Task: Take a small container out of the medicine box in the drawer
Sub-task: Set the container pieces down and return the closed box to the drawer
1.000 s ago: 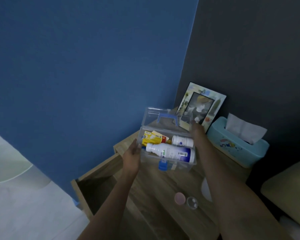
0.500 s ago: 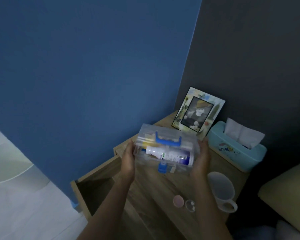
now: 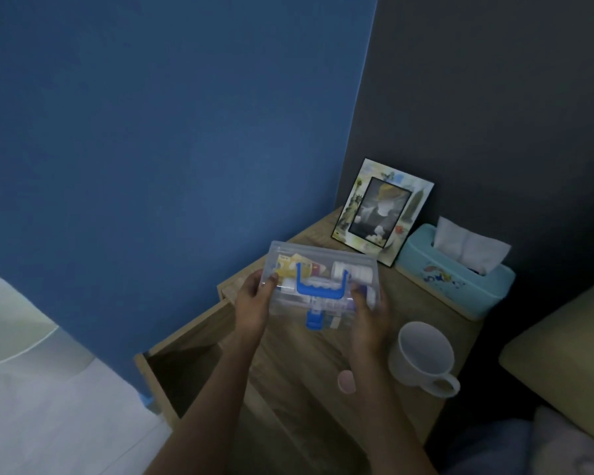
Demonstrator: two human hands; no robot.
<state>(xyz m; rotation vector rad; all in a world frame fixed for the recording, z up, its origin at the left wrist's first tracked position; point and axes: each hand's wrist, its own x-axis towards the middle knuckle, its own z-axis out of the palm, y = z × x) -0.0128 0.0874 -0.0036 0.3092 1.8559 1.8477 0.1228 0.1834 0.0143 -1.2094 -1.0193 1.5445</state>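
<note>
A clear plastic medicine box [image 3: 323, 265] with a blue handle and blue latch is held above the wooden nightstand [image 3: 422, 303], its lid down. Bottles and yellow packets show through the lid. My left hand [image 3: 254, 303] grips its left end and my right hand [image 3: 371, 313] grips its right end. Below and to the left, the drawer [image 3: 186, 365] stands pulled out, its inside dark. A small pink round container [image 3: 346, 381] lies on the nightstand top, partly behind my right forearm.
A white mug [image 3: 422, 358] stands just right of my right wrist. A teal tissue box [image 3: 460, 279] and a picture frame [image 3: 381, 210] sit at the back against the dark wall. A bed edge [image 3: 563, 354] is at the right.
The box lid, open a second ago, has come down shut. My right hand moved from the lid to the box's right end, and the box tilted toward me.
</note>
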